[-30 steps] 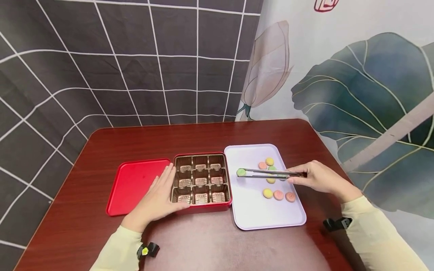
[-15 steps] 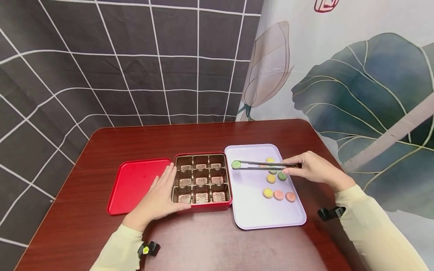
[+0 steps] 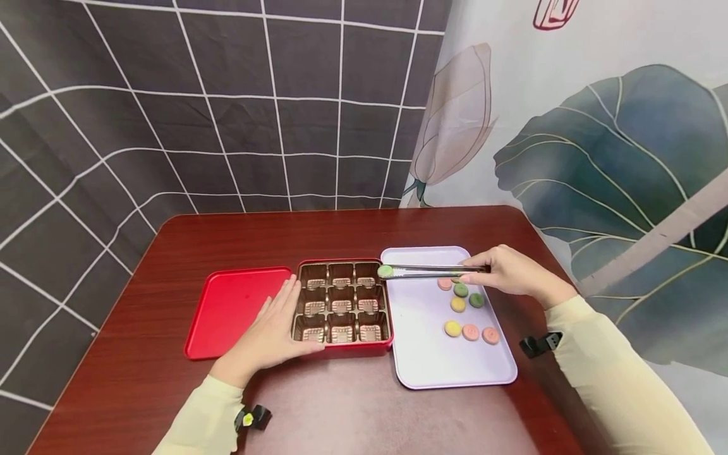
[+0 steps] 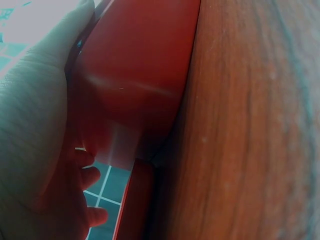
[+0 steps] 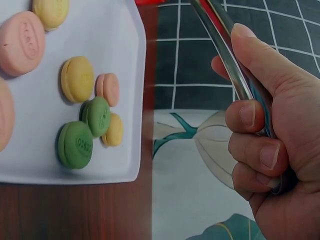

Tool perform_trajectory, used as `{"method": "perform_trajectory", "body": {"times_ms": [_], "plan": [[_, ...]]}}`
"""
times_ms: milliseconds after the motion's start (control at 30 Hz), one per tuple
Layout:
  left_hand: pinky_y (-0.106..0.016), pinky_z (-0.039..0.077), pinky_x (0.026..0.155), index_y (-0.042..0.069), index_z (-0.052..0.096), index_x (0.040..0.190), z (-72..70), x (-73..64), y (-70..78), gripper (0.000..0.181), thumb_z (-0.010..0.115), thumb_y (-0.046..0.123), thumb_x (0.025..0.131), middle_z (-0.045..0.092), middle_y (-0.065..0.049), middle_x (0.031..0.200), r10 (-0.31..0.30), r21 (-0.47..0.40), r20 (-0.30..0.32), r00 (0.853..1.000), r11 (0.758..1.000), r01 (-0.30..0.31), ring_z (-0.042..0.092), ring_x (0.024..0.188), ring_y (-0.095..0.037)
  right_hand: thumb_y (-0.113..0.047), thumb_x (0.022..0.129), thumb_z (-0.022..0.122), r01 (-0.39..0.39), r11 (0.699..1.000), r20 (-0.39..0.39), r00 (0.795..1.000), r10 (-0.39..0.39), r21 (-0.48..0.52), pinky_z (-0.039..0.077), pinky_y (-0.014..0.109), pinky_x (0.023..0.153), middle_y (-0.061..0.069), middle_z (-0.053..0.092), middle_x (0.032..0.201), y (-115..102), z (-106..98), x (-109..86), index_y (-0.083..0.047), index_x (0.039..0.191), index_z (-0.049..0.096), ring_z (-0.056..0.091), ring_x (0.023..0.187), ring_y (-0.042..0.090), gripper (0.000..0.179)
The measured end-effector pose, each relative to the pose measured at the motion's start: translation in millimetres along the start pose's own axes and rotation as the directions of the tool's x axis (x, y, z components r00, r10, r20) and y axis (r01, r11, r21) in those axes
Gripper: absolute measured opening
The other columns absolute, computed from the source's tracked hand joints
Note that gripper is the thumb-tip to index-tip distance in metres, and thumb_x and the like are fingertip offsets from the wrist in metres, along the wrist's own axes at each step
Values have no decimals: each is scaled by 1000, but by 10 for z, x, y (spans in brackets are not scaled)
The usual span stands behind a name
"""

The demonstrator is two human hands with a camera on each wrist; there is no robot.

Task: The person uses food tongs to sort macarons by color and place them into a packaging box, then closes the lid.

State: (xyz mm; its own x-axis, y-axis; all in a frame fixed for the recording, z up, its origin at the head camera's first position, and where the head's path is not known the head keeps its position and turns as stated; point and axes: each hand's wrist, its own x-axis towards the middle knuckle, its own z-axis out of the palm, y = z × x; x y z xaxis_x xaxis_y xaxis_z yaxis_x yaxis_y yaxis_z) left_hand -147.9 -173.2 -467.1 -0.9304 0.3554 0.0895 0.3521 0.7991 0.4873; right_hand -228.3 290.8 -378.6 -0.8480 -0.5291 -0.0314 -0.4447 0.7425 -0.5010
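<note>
My right hand (image 3: pixel 509 273) grips a pair of metal tongs (image 3: pixel 426 272) by its rear part. At the far tips the tongs pinch a green macaron (image 3: pixel 385 272), which overlaps the right rim of a red box (image 3: pixel 355 349) in the head view. Inside the box is a brown plastic insert (image 3: pixel 341 291) with bare square compartments. Along the box's left side rests my left hand (image 3: pixel 264 338), fingers straight and thumb spread along the front edge. The left wrist view shows that hand against the box's red wall (image 4: pixel 135 65).
A pale lilac tray (image 3: pixel 432 366) stands right of the box, bearing several pink, yellow and green macarons (image 5: pixel 75 145). Left of the box lies a red lid (image 3: pixel 236 309), partly behind the left hand. A dark grid cloth (image 3: pixel 227 126) hangs behind the wooden table (image 3: pixel 330 234).
My right hand has moved left and away from me, carrying the green macaron in the tongs from over the tray to the box's right rim. The left hand stays on the box.
</note>
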Motion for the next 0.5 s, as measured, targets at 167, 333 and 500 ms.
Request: {"method": "perform_trajectory", "body": {"times_ms": [167, 333, 500], "plan": [[-54, 16, 114, 5, 11, 154, 8, -3, -2, 129, 57, 85, 64, 6, -10, 161, -8, -7, 3, 1000, 1000, 8, 6, 147, -24, -56, 76, 72, 16, 1000, 27, 1000, -15, -1, 48, 24, 57, -12, 72, 95, -20, 9, 151, -24, 114, 73, 58, 72, 13, 50], [-54, 16, 114, 6, 10, 155, 25, -8, -6, 129, 57, 85, 64, 6, -9, 161, -11, -11, -2, 1000, 1000, 11, 6, 147, -24, -55, 77, 71, 27, 999, 67, 997, -25, -41, 43, 23, 50, -10, 71, 81, -48, 10, 291, -20, 115, 73, 53, 58, 10, 52], [-55, 16, 114, 5, 10, 154, 26, -9, -7, 129, 56, 86, 64, 6, -10, 161, 0, -9, -10, 1000, 1000, 0, 6, 147, -24, -55, 78, 70, 51, 994, 84, 996, -43, -94, 32, 24, 42, -4, 72, 83, -91, 2, 403, -17, 114, 73, 36, 44, 9, 53]]}}
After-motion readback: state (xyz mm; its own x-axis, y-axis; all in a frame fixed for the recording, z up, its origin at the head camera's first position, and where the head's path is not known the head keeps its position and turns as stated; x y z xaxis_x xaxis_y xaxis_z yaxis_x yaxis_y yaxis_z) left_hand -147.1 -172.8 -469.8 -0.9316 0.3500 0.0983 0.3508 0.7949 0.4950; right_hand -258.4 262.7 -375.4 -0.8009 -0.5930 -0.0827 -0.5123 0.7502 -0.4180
